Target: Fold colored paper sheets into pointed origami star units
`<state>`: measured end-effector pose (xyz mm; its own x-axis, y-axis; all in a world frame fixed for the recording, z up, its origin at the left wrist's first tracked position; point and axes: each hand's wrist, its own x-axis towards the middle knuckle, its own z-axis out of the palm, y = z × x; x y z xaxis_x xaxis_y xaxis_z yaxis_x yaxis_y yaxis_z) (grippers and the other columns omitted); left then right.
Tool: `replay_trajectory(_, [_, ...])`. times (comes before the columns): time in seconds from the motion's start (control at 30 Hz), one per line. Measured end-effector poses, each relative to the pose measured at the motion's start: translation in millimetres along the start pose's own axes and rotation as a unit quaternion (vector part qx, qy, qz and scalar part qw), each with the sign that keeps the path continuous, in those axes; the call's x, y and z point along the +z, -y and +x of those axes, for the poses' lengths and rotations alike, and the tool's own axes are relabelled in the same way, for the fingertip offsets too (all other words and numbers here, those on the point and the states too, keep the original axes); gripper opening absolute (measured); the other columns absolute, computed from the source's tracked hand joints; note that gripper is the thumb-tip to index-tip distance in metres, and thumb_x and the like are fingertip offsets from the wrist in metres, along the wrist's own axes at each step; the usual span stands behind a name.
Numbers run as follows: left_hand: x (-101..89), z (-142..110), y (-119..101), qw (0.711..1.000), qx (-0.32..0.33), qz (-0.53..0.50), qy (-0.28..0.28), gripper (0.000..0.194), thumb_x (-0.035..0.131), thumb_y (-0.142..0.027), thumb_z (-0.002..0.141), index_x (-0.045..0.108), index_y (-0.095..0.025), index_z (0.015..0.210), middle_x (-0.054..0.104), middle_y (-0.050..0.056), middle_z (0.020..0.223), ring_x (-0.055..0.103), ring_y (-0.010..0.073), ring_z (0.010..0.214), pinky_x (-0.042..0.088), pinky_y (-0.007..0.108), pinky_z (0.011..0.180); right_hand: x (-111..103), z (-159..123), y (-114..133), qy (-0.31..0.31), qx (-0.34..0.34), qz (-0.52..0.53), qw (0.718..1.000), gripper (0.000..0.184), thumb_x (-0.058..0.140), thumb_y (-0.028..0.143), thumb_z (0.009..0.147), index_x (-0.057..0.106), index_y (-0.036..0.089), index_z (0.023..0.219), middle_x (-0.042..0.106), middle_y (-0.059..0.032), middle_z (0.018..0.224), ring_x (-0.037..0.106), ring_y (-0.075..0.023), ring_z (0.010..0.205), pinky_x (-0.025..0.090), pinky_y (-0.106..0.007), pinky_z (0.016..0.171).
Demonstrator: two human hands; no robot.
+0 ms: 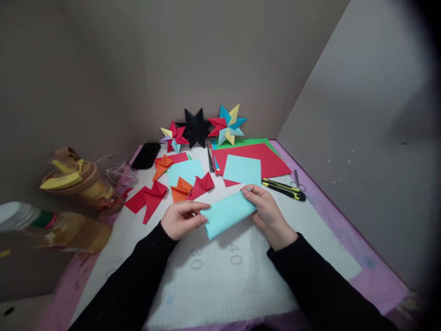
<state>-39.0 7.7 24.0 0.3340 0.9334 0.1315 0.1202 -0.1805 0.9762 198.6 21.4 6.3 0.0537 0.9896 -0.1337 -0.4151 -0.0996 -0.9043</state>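
Note:
A folded sheet of light blue paper (229,214) is held above the white mat between my two hands, tilted up to the right. My left hand (184,218) pinches its left end between thumb and fingers. At the right end, my right hand (268,211) grips the paper, thumb on the near face and fingers behind it. Just beyond lie folded red paper pieces (155,198) and folded orange pieces (181,189). A flat light blue square (243,169) rests on a larger red sheet (275,161).
Paper stars, including a black one (197,128), lean against the wall. A yellow-black utility knife (284,189) and scissors (296,180) lie at right. A phone (146,155), lidded cup (86,184) and bottle (65,230) are on the left.

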Motion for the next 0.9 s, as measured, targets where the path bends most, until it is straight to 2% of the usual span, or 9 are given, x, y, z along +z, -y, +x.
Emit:
replay_trajectory(0.23, [1.2,0,-1,1.0,-0.015,-0.007,-0.005,0.024,0.07,-0.025,0.068,0.072,-0.017,0.09,0.065,0.002,0.065,0.057,0.009,0.046,0.046,0.02,0.044,0,0,0,-0.005,0.004,0.001,1.0,0.02,0.076,0.03,0.06,0.061,0.018,0.063,0.052,0.0034,0.061,0.04,-0.0106,0.057,0.029,-0.023,0.054])
replay_trajectory(0.33, [5.5,0,0,0.998,-0.021,-0.029,-0.049,0.028,0.07,-0.025,0.068,0.07,-0.017,0.095,0.061,-0.002,0.058,0.055,0.0084,0.046,0.046,0.02,0.046,1,0,0,-0.022,-0.006,-0.005,1.0,0.022,0.076,0.032,0.061,0.06,0.018,0.063,0.051,0.0035,0.06,0.039,-0.0102,0.056,0.028,-0.023,0.053])
replay_trajectory(0.43, [10.9,0,1,0.993,-0.029,-0.036,-0.106,0.023,0.071,-0.025,0.068,0.069,-0.016,0.089,0.061,-0.003,0.056,0.054,0.0076,0.046,0.045,0.019,0.047,2,0,-1,-0.04,-0.024,-0.013,0.999,0.023,0.076,0.034,0.061,0.061,0.017,0.064,0.051,0.0033,0.06,0.038,-0.01,0.056,0.028,-0.023,0.053])
replay_trajectory(0.53, [14.2,0,1,0.99,-0.043,-0.029,-0.132,0.021,0.072,-0.026,0.067,0.068,-0.015,0.084,0.063,-0.001,0.056,0.054,0.0077,0.045,0.044,0.019,0.046,3,-1,-2,-0.051,-0.03,-0.017,0.998,0.023,0.076,0.034,0.061,0.061,0.017,0.064,0.051,0.0031,0.061,0.039,-0.0101,0.057,0.028,-0.023,0.053])
replay_trajectory(0.7, [14.9,0,0,0.988,-0.051,-0.003,-0.145,0.022,0.071,-0.029,0.066,0.069,-0.015,0.084,0.063,-0.001,0.056,0.053,0.0087,0.046,0.044,0.02,0.045,4,-1,-2,-0.065,-0.031,-0.016,0.997,0.022,0.077,0.034,0.06,0.062,0.018,0.064,0.052,0.0032,0.061,0.04,-0.0105,0.058,0.03,-0.023,0.053])
replay_trajectory(0.9, [15.0,0,-4,0.986,-0.051,0.02,-0.159,0.019,0.071,-0.03,0.066,0.069,-0.016,0.078,0.066,0.001,0.067,0.051,0.0073,0.047,0.044,0.02,0.044,3,-1,-3,-0.06,-0.039,-0.012,0.997,0.021,0.075,0.033,0.062,0.062,0.018,0.065,0.053,0.0026,0.063,0.041,-0.0109,0.059,0.03,-0.023,0.055])
